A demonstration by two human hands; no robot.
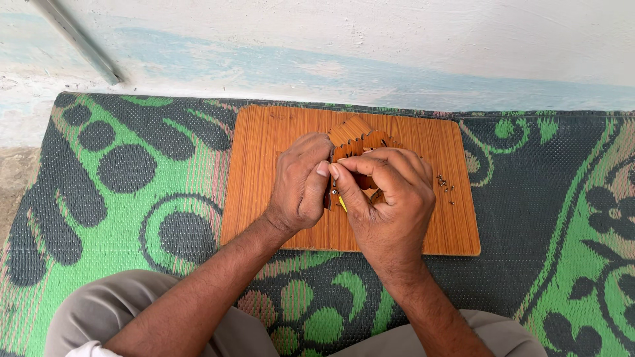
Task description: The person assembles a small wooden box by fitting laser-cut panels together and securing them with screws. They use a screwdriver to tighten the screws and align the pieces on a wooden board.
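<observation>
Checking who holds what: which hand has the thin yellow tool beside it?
The right hand; the yellow tool pokes out under its thumb, while the left hand grips the wooden piece.

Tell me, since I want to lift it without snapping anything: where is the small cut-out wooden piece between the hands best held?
Probably by its ribbed, fan-like top edge, coming from the far side: that part of the cut-out wooden piece sticks out clear above the left hand and right hand, while its lower openwork looks thin and is mostly covered.

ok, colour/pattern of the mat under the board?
Green and dark grey-black woven mat with swirls and leaf shapes, faint pink streaks. Shows best in the head view.
</observation>
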